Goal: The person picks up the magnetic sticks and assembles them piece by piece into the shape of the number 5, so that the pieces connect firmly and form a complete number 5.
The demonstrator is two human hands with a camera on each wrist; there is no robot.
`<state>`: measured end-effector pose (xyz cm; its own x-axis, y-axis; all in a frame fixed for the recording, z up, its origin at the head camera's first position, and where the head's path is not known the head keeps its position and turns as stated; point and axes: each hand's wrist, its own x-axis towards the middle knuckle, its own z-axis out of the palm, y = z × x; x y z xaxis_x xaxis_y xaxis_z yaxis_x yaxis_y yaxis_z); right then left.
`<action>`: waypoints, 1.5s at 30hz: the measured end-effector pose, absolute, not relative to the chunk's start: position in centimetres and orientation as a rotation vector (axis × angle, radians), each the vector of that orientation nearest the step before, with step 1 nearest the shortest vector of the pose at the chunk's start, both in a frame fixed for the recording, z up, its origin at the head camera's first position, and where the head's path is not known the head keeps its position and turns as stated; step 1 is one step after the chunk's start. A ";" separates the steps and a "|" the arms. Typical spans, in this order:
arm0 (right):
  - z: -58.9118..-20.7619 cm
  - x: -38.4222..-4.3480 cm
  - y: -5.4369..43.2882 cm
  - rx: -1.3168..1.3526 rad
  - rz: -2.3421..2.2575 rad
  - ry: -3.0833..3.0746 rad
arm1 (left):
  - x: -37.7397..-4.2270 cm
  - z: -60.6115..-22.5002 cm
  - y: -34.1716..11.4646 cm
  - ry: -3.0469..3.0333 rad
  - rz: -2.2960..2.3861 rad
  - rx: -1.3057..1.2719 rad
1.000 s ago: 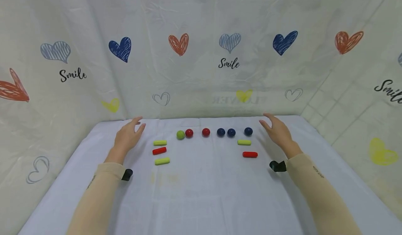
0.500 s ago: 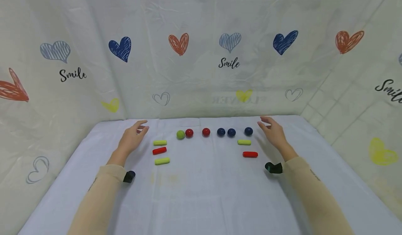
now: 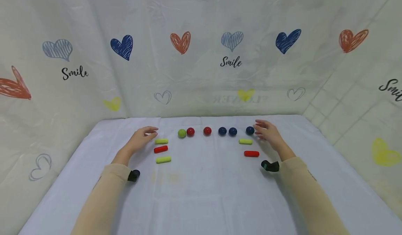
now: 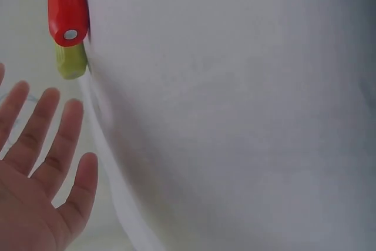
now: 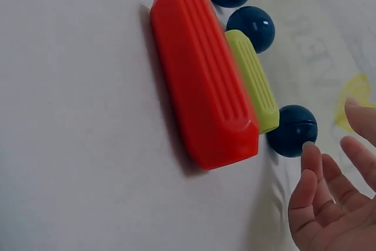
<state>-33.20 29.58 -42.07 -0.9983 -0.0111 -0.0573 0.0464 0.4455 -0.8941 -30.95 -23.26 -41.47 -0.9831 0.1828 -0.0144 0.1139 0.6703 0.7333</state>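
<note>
My left hand [image 3: 140, 138] hovers at the left, fingers loosely spread, fingertips close to a yellow-green ridged stick [image 3: 161, 141]. Nearer lie a red stick [image 3: 161, 149] and another yellow-green stick [image 3: 163, 159]. In the left wrist view the palm shows nothing held, beside the red stick [image 4: 67, 4]. At the right, the fingertips of my right hand [image 3: 270, 134] come up to a dark blue ball [image 3: 250, 130] and overlap it in the right wrist view [image 5: 294, 130]. A yellow-green stick [image 3: 245, 141] and a red stick [image 3: 251, 153] lie near that hand.
Along the back of the white-covered table [image 3: 194, 214] sit a green ball [image 3: 181, 133], two red balls [image 3: 190, 132] and two more blue balls [image 3: 222, 131]. Behind rises a pale curtain [image 3: 201, 78] printed with hearts. A black wrist device [image 3: 134, 175] shows below the left cuff.
Both hands have moved inward and lower: the left toward the far yellow-green stick, the right up to the outermost blue ball. The balls and sticks stay in place; the head view shifts slightly.
</note>
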 end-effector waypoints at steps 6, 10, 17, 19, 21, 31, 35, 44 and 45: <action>-42.4 -33.6 29.5 0.045 -1.540 2.574 | -31.3 -41.8 -23.1 2.742 1.155 0.288; -42.5 -33.9 29.4 0.038 -1.482 2.594 | -31.5 -41.8 -23.0 2.706 1.141 0.290; -42.6 -34.2 28.9 0.001 -1.397 2.620 | -31.7 -41.6 -22.6 2.686 1.027 0.281; -42.6 -34.2 28.7 0.009 -1.384 2.627 | -31.6 -41.3 -22.3 2.684 0.996 0.277; -42.6 -34.3 28.5 0.012 -1.358 2.643 | -31.6 -41.0 -22.0 2.682 0.968 0.264; -42.5 -34.5 28.3 -0.033 -1.217 2.724 | -31.6 -40.8 -20.8 2.699 0.884 0.180; -42.4 -34.6 28.2 -0.033 -1.161 2.760 | -31.6 -40.6 -20.6 2.708 0.879 0.165; -42.2 -34.2 28.0 -0.055 -1.094 2.799 | -31.6 -40.4 -20.3 2.725 0.821 0.190; -42.2 -34.2 28.1 -0.056 -1.097 2.800 | -31.6 -40.4 -20.3 2.728 0.816 0.186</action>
<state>-34.23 28.06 -42.22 -0.9903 -0.0833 -0.1109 0.0142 0.7344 -0.6785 -31.61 -20.27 -40.44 -0.9504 0.2032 -0.2354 0.0405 0.8314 0.5542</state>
